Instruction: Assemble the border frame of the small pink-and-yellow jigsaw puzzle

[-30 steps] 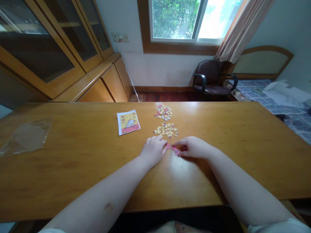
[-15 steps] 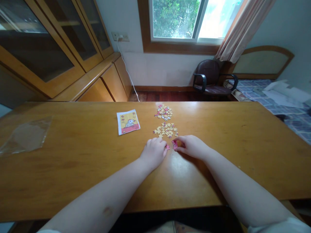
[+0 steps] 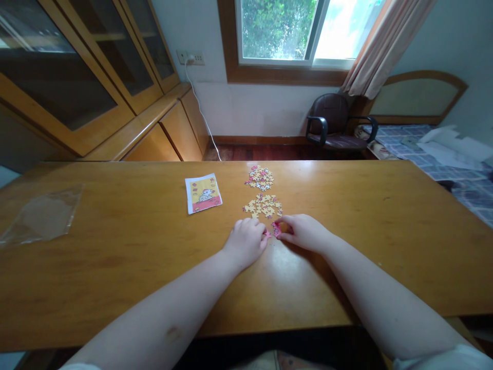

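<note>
Between the fingers of my left hand (image 3: 247,240) is a pink jigsaw piece (image 3: 267,234), mostly covered by the fingertips. My right hand (image 3: 304,231) pinches another pink piece (image 3: 276,229) between thumb and fingers, right beside the first one at the tabletop. Whether the two pieces touch, I cannot tell. Just beyond my hands lies a loose pile of yellow jigsaw pieces (image 3: 263,205) with a few pink ones. Farther back is a second pile of mixed yellow, pink and white pieces (image 3: 261,178).
A picture sheet (image 3: 204,193) with a white cartoon animal lies left of the piles. A clear plastic bag (image 3: 46,213) rests at the left of the wooden table (image 3: 127,216). Behind the table stand a dark armchair (image 3: 333,121) and wooden cabinets (image 3: 154,139).
My left hand has shifted slightly right with its pink piece, narrowing the gap to the piece in my right hand. My right hand has hardly moved.
</note>
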### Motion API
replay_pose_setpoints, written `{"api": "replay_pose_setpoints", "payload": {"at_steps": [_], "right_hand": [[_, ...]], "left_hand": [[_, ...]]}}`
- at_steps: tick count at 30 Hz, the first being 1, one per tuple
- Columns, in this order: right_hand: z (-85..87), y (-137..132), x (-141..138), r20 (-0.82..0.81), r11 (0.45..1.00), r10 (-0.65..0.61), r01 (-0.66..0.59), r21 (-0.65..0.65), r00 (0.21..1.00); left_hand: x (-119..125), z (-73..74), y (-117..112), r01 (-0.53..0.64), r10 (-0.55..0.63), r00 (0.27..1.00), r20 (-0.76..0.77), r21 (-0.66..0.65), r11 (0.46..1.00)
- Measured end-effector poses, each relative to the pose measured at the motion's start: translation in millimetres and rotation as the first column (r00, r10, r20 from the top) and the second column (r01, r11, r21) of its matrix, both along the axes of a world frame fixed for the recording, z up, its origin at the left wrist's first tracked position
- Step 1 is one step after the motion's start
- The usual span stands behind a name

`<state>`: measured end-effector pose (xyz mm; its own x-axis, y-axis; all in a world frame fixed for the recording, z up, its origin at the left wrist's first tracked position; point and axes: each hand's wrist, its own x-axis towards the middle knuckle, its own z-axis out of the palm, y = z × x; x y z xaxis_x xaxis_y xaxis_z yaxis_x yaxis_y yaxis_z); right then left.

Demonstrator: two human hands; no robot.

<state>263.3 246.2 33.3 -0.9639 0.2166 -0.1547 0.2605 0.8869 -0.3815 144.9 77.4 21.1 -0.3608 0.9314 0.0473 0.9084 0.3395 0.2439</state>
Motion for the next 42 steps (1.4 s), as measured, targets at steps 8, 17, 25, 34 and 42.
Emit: {"api": "replay_pose_setpoints", "payload": {"at_steps": [8,17,25,34,42], "right_hand": [[-0.5,-0.4,-0.3,0.002,1.000,0.004,-0.004,0.005,1.000],[-1.1,-0.1,-0.8,0.007,1.000,0.002,-0.002,0.005,1.000],[-2.3,-0.3,-0.4,-0.010,1.000,0.008,-0.008,0.015,1.000],[-3.4,0.7,-0.2,-0.012,1.000,0.014,-0.013,0.019,1.000],[-6.4,1.0,-0.3,-0.025,1.000,0.018,-0.017,0.016,1.000]], "left_hand": [[1.2,-0.9,1.6,-0.011,0.011,1.000,0.020,0.033,0.999],[2.8,-2.8,2.9,-0.006,0.005,0.999,0.034,0.046,0.999],[3.8,-3.3,4.3,-0.011,0.009,0.999,0.036,0.047,0.999],[5.2,-3.9,4.7,-0.007,0.006,0.999,0.039,0.026,1.000],[5.7,-3.6,4.9,-0.007,0.006,0.999,0.048,0.014,1.000]]}}
